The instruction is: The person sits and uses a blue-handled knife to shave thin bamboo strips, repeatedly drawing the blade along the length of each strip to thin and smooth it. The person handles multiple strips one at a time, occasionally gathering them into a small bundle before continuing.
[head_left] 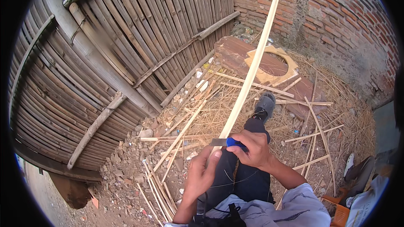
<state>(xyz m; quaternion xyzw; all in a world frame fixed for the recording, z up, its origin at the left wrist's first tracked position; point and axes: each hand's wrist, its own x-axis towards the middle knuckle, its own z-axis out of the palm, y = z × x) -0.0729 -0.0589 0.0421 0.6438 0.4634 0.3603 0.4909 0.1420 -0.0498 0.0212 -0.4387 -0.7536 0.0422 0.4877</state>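
A long pale bamboo strip (251, 73) runs from my lap away toward the brick wall. Its near end lies in my left hand (202, 172), whose thumb and fingers close round it. In my right hand (253, 148) is a knife with a blue handle (235, 143). Its short grey blade (218, 142) lies across the strip just beyond my left thumb. The two hands are close together above my dark trousers (248, 178). The strip's very end is hidden under my left hand.
A bamboo fence (168, 21) stands on the left and a brick wall (336, 25) at the back right. A brown board (235, 50) carries a pale wooden piece with a round hole (290, 73). Loose strips (162, 189) and shavings (227, 105) litter the stony ground round my shoe (265, 104).
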